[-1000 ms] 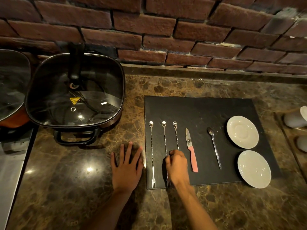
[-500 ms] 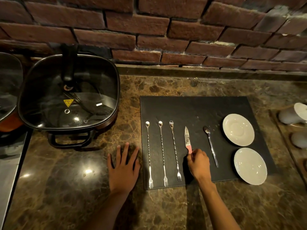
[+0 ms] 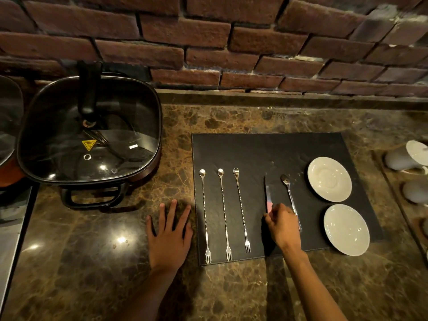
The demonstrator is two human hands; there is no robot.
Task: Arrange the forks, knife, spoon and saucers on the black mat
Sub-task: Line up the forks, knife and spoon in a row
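Observation:
A black mat [image 3: 266, 149] lies on the marble counter. Three long twisted forks lie side by side on its left part: the left fork [image 3: 205, 216], the middle fork [image 3: 224, 214] and the right fork [image 3: 241, 209], tines toward me. My right hand [image 3: 283, 225] grips the pink handle of the knife [image 3: 267, 193], whose blade stands on edge and points away from me. The spoon [image 3: 289, 193] lies just right of the knife, its lower end hidden behind my hand. Two white saucers [image 3: 329, 179] [image 3: 346, 229] sit at the mat's right side. My left hand [image 3: 170, 235] rests flat on the counter left of the mat.
A square pan with a glass lid [image 3: 90, 128] stands at the left, its handle toward me. A second lidded pan [image 3: 9, 126] shows at the far left edge. White cups [image 3: 407, 156] lie on a wooden tray at the right. A brick wall runs behind the counter.
My right hand left the third fork, moved right and took hold of the knife's pink handle. The knife has turned from flat onto its edge. The left hand stays put.

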